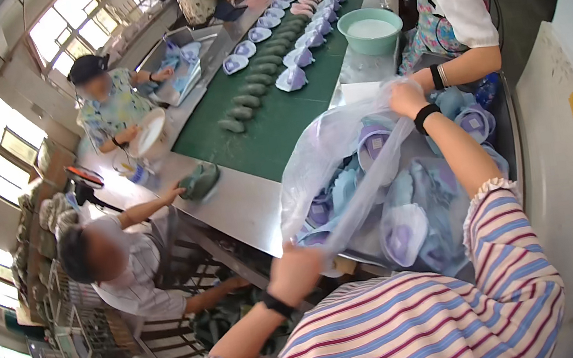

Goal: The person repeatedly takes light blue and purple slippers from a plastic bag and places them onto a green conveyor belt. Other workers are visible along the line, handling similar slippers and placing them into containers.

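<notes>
Between my hands a clear plastic bag (pixel 304 150) is stretched, its mouth pulled wide. My left hand (pixel 295 275) grips the near left edge of the bag, beside the table's corner. Farther off to the right, my right hand (pixel 406 99) is closed on the bag's far edge, close to a co-worker's wristband. Inside and under the film are several purple and pale blue pieces that look like shoe uppers (pixel 405 235). They lie heaped in a metal-edged tray, and the plastic partly veils them. More of these pieces (pixel 474 123) lie right of the bag.
A green conveyor belt (pixel 203 143) carries rows of dark green, pink and purple shoe-shaped pieces. Beyond my right hand stands a pale green tub (pixel 345 28) of white liquid. Co-workers sit along both sides; one at left holds a dark green piece (pixel 199 182).
</notes>
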Demonstrator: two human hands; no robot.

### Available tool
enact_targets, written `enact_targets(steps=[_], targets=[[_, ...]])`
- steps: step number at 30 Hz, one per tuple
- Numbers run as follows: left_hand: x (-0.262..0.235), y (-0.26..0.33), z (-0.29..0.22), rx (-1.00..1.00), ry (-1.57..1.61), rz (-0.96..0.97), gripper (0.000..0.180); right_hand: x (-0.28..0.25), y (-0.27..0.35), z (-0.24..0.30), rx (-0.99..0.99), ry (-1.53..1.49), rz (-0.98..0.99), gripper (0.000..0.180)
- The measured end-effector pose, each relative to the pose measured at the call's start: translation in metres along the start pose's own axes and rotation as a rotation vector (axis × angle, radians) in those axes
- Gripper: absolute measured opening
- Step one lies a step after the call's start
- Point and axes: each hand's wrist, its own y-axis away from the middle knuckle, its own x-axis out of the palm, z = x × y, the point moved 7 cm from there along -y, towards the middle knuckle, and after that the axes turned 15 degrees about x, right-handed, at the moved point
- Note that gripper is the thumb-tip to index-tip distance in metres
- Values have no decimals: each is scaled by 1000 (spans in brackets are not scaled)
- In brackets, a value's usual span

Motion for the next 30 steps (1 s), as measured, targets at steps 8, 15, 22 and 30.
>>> enact_targets(steps=[8,15,22,30], targets=[[189,93,46,-372,780,-209,81,73,61,104,157,280,-164,46],[72,34,33,-360,413,-357,83,65,60,56,321,-122,-91,56],[91,4,87,-250,77,-699,58,129,52,58,296,-118,43,44],[115,40,172,-641,315,-1051,60,113,90,75,637,-777,330,30]])
